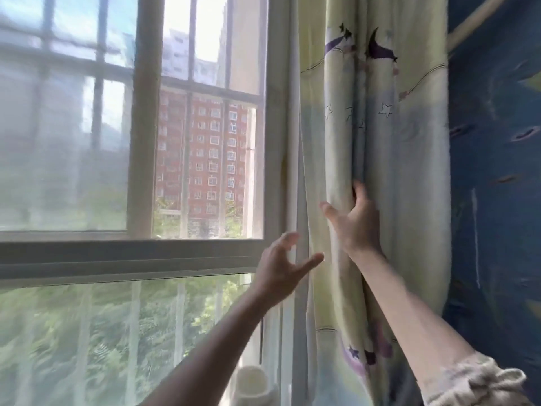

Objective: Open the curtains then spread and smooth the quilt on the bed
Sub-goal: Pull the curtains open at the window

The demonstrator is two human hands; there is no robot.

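Gripping the bunched curtain [409, 142] is the right hand [354, 224]; the left hand [281, 268] hovers splayed beside it.

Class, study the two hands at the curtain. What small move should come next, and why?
Probably the left hand should close on the loose edge of the curtain, to help push the bunch toward the blue wall. The right hand grips a fold, the left hovers open beside the edge, and the window is mostly uncovered.
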